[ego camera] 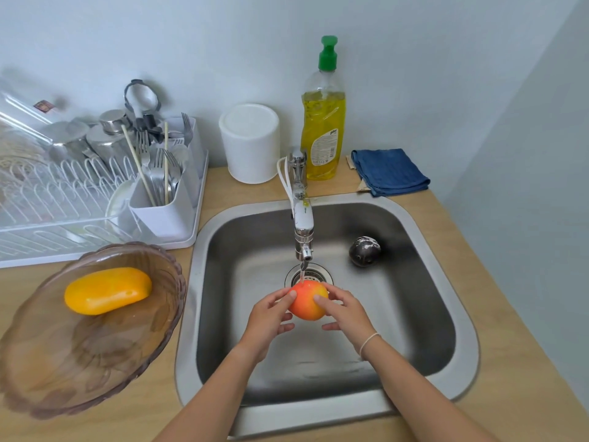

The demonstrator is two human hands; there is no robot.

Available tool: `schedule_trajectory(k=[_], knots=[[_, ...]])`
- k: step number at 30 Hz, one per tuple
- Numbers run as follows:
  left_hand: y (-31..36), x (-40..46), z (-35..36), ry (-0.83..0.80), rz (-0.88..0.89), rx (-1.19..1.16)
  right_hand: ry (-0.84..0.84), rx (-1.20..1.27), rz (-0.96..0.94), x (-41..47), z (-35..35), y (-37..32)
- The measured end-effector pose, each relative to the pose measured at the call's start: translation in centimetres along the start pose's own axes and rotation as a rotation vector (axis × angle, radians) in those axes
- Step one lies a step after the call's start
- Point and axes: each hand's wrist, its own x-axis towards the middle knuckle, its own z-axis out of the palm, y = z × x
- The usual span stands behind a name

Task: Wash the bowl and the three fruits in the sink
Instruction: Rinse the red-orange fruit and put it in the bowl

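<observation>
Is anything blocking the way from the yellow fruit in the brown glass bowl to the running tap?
Nothing fixed. Only the red-orange round fruit, held by the left hand and right hand, occupies the spot under the tap. The yellow fruit has an open path over the sink's rim.

Pale blue-grey walls (414, 59) meet in a corner at the right. A light wood countertop (510, 330) runs along them. On it stand a white dish rack (95, 218), a white canister (250, 143), a yellow soap bottle (323, 122) and a folded blue cloth (390, 172). Lighting is soft and even.
</observation>
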Motion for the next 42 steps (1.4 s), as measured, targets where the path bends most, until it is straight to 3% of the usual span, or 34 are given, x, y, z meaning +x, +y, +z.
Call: schedule_trajectory(k=[10,17,31,42], knots=[[-0.6,-0.1,-1.0,-0.061,-0.062,-0.216,-0.120,-0.037,-0.124,-0.1,0.4,0.6],[-0.5,-0.3,-1.1,-0.032,-0.045,-0.232,-0.185,-0.137,-0.221,-0.2,0.4,0.8],[-0.9,-0.9,-1.0,-0.080,0.127,-0.101,-0.135,0.134,0.027,-0.5,0.6,0.3],[-0.8,-1.2,-0.7,-0.042,0.014,-0.277,-0.137,-0.116,-0.227,-0.8,0.7,0.3]])
